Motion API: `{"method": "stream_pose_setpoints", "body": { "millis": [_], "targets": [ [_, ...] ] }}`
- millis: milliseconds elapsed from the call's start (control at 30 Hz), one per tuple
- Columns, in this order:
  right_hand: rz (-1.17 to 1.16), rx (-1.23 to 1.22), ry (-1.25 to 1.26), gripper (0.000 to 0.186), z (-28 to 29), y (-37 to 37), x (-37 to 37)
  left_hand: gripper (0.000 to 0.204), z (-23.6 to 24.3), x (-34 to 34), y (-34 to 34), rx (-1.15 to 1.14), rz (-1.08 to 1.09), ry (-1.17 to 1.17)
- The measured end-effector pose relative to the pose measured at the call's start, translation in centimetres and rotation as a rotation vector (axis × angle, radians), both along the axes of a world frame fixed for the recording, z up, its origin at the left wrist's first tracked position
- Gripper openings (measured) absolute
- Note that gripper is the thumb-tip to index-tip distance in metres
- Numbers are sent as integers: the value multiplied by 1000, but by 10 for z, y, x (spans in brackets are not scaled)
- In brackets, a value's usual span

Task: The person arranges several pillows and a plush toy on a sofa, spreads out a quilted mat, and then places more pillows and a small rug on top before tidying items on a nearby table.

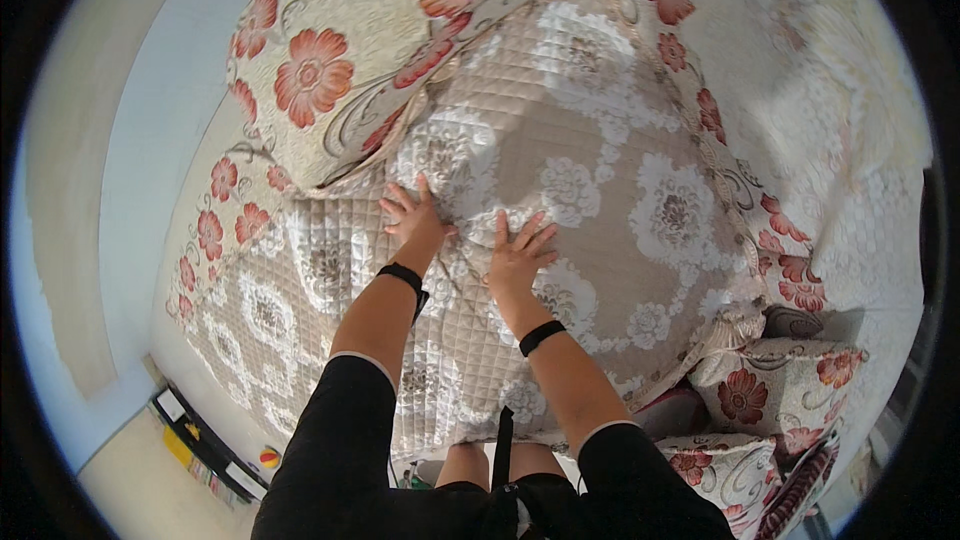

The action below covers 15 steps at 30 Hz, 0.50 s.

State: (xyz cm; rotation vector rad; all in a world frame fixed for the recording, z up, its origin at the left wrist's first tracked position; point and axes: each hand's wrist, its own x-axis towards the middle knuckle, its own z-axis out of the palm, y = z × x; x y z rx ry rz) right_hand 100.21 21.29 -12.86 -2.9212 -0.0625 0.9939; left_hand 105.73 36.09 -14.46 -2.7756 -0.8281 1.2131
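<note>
A beige quilted cover (630,240) with white flower patterns spreads out in front of me, wrinkled around my hands. Flat on it, fingers spread, lies my left hand (415,220). My right hand (518,255) rests on the same cover a little to the right, its fingers also stretched apart. Neither hand grips anything. Beyond my left hand, a cream cover with red flowers (315,78) bulges up and overlaps the quilted one along a curved edge.
At the right, a white textured cloth (850,190) is draped. Folded red-flowered fabric (745,395) is heaped at the lower right. A pale wall (130,160) runs along the left. A dark shelf (205,450) with books and a small colourful ball (269,457) sit at the lower left.
</note>
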Motion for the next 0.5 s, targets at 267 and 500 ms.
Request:
{"method": "stream_pose_setpoints", "body": {
  "millis": [267, 500],
  "targets": [
    [69, -185, 204, 111, 22, 39, 2, 116, 16, -22, 30, -95, 62, -105],
    [-20, -325, 278, 124, 20, 70, -21, 90, 54, -76, 84, -321, 114, -309]
  ]
}}
